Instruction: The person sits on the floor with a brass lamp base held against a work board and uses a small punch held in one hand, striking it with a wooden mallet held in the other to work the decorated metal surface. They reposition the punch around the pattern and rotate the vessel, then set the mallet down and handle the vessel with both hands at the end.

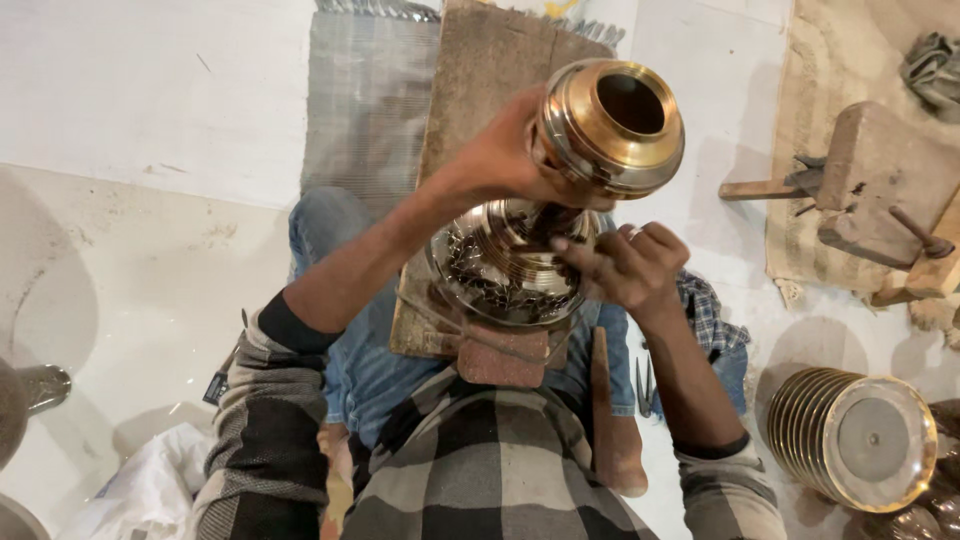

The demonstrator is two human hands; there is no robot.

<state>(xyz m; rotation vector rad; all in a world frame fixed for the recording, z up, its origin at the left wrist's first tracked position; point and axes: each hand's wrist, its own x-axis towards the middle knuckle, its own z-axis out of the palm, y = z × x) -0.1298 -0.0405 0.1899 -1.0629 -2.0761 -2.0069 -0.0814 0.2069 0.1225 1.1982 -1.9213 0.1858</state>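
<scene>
Above the wooden board point(480, 90), brass pot point(610, 125) in left hand point(500, 155); right hand point(620, 265) beneath

left hand point(500, 155) gripping brass vessel point(610, 125), right hand point(625, 265) on bowl point(500, 270)

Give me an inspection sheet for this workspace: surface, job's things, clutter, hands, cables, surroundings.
Surface: worn wooden board resting across the person's lap, over a pale floor.
Job's things: brass vessel with an open round mouth, held up; shiny patterned metal bowl on the board below it.
Clutter: stack of ribbed brass pieces at right; wooden block tool on a mat; small pliers-like tool by the knee; white bag at lower left.
Hands: left hand grips the brass vessel; right hand has fingertips at the bowl's rim.
Cables: nothing seen.
Surroundings: grey woven mat under the board; crumpled cloth at top right.
</scene>
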